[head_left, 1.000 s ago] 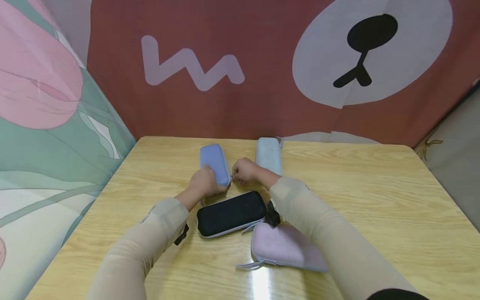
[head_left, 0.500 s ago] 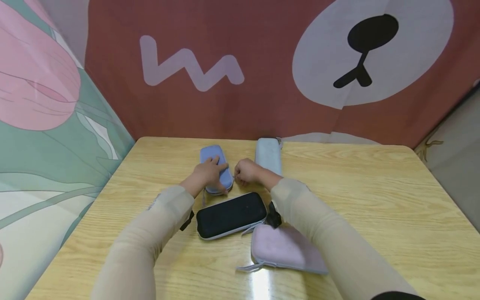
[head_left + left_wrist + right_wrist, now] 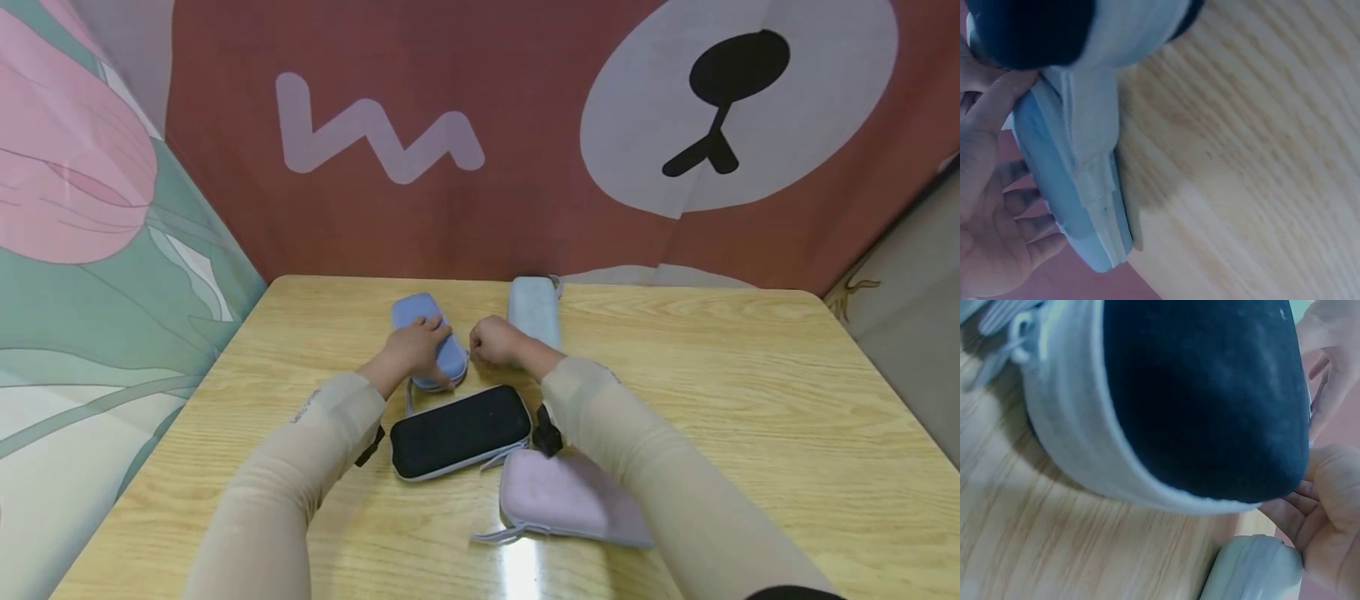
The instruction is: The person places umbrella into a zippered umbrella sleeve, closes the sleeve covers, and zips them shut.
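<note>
A blue zip case [image 3: 411,307] lies on the table, its near end toward the black case. Spread over its top are the fingers of my left hand [image 3: 411,348], with the thumb at the near end. In the left wrist view, those fingers touch the case's face and its pale zip band [image 3: 1094,175] runs along the side. My right hand [image 3: 495,340] is curled at the case's right edge and appears to pinch the zipper pull there. The pull is mostly hidden by the fingers; in the right wrist view the black case [image 3: 1204,394] covers the fingertips.
Just in front of the hands lies the black zip case [image 3: 461,433] with grey trim. A pink case [image 3: 570,496] sits nearer, partly under the right forearm. Behind the right hand is a light blue case [image 3: 534,308]. The wooden table [image 3: 750,417] meets a printed cloth backdrop.
My left hand has shifted from gripping the blue case's left side to lying across its top. The case now lies flatter. The right hand has barely moved.
</note>
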The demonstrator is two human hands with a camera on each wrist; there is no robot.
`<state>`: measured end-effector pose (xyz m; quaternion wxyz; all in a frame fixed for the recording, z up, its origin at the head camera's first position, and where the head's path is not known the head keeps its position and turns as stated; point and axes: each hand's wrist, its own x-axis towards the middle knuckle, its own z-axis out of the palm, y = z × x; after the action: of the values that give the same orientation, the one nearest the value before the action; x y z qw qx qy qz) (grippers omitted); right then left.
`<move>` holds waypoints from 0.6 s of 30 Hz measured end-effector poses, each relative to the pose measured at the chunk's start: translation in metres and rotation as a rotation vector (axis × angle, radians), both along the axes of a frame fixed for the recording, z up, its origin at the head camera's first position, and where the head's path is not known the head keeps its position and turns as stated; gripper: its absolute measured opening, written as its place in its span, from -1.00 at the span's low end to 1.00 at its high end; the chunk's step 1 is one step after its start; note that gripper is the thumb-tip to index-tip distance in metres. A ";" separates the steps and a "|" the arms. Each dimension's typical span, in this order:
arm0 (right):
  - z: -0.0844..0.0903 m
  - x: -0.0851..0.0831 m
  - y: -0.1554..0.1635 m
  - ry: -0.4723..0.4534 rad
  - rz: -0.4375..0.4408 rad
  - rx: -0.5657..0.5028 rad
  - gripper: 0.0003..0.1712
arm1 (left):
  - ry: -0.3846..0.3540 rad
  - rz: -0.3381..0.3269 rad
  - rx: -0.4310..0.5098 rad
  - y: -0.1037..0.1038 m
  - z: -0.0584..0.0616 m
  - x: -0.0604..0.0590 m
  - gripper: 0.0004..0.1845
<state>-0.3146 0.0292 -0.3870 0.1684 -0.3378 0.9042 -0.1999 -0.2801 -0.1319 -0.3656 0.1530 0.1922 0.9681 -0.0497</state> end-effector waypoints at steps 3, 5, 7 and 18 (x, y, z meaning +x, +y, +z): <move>0.000 0.001 0.001 0.014 0.021 0.013 -0.75 | 0.029 0.018 0.020 0.000 -0.004 0.000 0.03; 0.000 0.002 0.003 0.012 0.030 0.007 -0.77 | 0.044 0.053 0.033 0.001 -0.005 0.000 0.03; 0.000 0.002 0.004 0.007 0.037 0.003 -0.77 | 0.047 0.091 0.038 0.002 -0.005 0.000 0.03; -0.001 0.002 0.004 0.017 -0.013 0.027 -0.77 | -0.132 0.004 0.068 -0.018 0.002 -0.011 0.00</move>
<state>-0.3121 0.0331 -0.3878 0.1638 -0.3312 0.9105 -0.1857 -0.2916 -0.1503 -0.3631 0.2100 0.1984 0.9574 -0.0036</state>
